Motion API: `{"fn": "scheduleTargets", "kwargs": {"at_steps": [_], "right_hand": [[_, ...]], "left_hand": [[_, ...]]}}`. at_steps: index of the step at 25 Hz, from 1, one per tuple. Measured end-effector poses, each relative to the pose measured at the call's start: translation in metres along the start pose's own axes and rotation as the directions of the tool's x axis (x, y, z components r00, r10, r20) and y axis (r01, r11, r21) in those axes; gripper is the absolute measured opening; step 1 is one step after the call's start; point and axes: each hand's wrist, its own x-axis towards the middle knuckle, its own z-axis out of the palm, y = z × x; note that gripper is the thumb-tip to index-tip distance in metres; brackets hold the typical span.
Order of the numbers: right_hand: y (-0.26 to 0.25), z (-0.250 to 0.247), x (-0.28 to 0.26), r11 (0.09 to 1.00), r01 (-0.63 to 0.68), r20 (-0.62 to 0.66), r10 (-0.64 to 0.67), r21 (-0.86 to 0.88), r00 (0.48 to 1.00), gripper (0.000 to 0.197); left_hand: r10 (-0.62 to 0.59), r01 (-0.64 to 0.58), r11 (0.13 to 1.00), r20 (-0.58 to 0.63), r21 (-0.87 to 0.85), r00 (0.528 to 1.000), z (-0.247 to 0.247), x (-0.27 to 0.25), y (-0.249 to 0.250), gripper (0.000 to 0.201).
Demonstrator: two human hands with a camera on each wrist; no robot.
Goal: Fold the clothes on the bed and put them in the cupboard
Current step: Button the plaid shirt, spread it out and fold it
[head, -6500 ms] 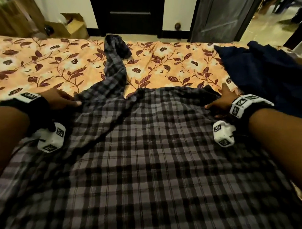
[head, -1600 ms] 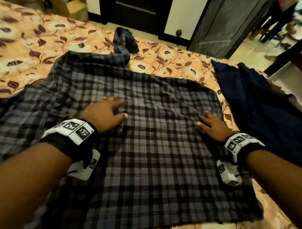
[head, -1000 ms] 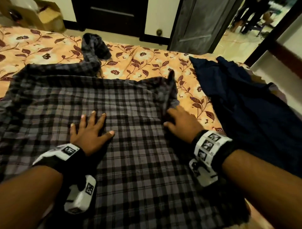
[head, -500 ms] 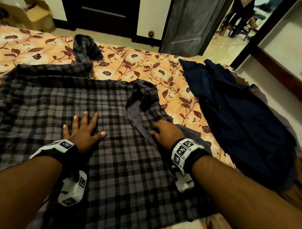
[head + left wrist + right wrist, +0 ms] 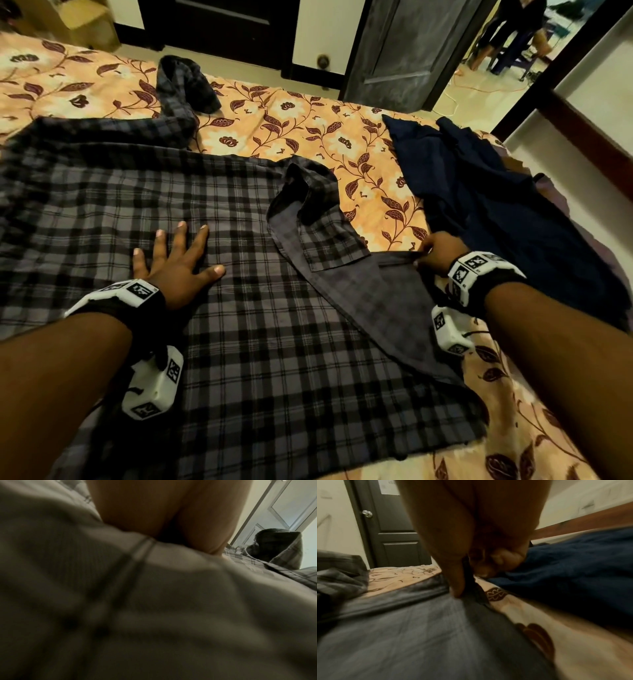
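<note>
The plaid shirt (image 5: 239, 308) lies spread over the near left part of the bed (image 5: 308, 137), its long sleeve (image 5: 178, 89) trailing toward the far edge. The left hand (image 5: 174, 263) rests flat on the shirt body, fingers straight and spread, gripping nothing; it acts as an anchor. To its right, the shirt's right-hand panel (image 5: 370, 294) is turned over so that the paler inner face and a short folded sleeve (image 5: 322, 219) show. The right hand (image 5: 438, 257) pinches the edge of that panel between thumb and curled fingers, as the right wrist view confirms. Further right, a dark blue garment (image 5: 496, 212) lies crumpled along the right edge of the bed, unfolded, just beside the right hand. The cupboard cannot be identified in these views. Judged risks: if the left hand lifts or slides, the body cloth is likely to drag with the panel and the fold line will skew. If the pinch holds one point only, the panel may sag and crease. The short sleeve may bunch under the fold. The right hand may also catch the blue garment.
</note>
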Motion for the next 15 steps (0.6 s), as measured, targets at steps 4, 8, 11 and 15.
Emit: {"fn": "scheduleTargets", "kwargs": {"at_steps": [4, 8, 11, 15], "right_hand": [[-0.03, -0.004, -0.003, 0.948, -0.02, -0.217, -0.053, -0.319, 0.975, 0.042], [-0.091, 0.02, -0.045, 0.858, 0.472, -0.093, -0.496, -0.2, 0.863, 0.04], [-0.132, 0.051, -0.068, 0.77, 0.545, 0.068, -0.556, -0.331, 0.828, 0.044], [-0.139, 0.049, -0.063, 0.92, 0.386, -0.117, -0.392, -0.069, 0.913, 0.026]], "left_hand": [[-0.006, 0.006, 1.0, -0.014, 0.0, 1.0, 0.002, 0.0, 0.0, 0.076], [-0.009, 0.009, 1.0, -0.011, 0.002, 1.0, 0.001, -0.001, 0.0, 0.076], [-0.014, 0.014, 1.0, -0.014, 0.001, 1.0, -0.001, -0.002, 0.0, 0.076], [-0.01, 0.01, 1.0, -0.021, -0.004, 1.0, -0.001, -0.003, 0.001, 0.076]]}}
